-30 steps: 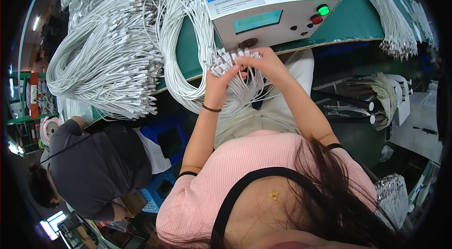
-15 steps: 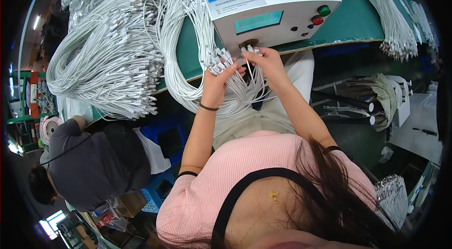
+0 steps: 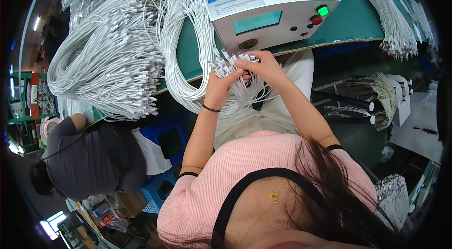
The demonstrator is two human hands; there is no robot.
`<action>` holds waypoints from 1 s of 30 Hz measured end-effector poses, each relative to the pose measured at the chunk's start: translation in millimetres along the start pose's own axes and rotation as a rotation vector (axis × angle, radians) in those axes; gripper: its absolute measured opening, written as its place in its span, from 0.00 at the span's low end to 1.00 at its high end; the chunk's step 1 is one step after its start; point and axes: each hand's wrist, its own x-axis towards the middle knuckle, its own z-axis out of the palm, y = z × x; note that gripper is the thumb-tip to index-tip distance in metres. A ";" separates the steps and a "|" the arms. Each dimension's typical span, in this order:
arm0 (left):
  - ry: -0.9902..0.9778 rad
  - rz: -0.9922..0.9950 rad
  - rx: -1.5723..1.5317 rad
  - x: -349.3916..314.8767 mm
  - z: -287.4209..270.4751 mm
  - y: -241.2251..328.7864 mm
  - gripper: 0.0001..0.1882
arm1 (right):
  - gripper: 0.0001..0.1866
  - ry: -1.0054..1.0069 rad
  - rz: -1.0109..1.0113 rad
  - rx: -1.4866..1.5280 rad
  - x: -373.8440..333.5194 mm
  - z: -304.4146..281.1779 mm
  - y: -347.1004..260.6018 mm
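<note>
A bunch of white cables (image 3: 241,90) hangs from my hands over my lap, its plugs gathered at the top. My left hand (image 3: 223,82) is closed round the bunch just below the plugs. Thumb and fingers of my right hand (image 3: 262,66) pinch cable ends at the right side of the same bunch. Just beyond my hands stands a white tester box (image 3: 278,28) with a lit display, a green button glowing and a red button under it. The round socket (image 3: 248,44) low on its front has nothing plugged into it. My fingers partly hide the plugs.
A large heap of white cables (image 3: 108,56) lies on the green table (image 3: 187,37) at the left, with a looped bundle (image 3: 172,56) beside the box. Another cable bundle (image 3: 390,23) hangs over the right edge. A seated person (image 3: 94,155) is at the lower left.
My right hand has drawn back from the socket toward the bunch, bringing the cable ends away. The green button has lit up. The person at the left has shifted slightly.
</note>
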 end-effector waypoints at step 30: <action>-0.008 -0.093 0.063 1.0 -7.7 -1.8 0.12 | 0.14 0.166 -0.100 0.059 1.3 1.9 5.8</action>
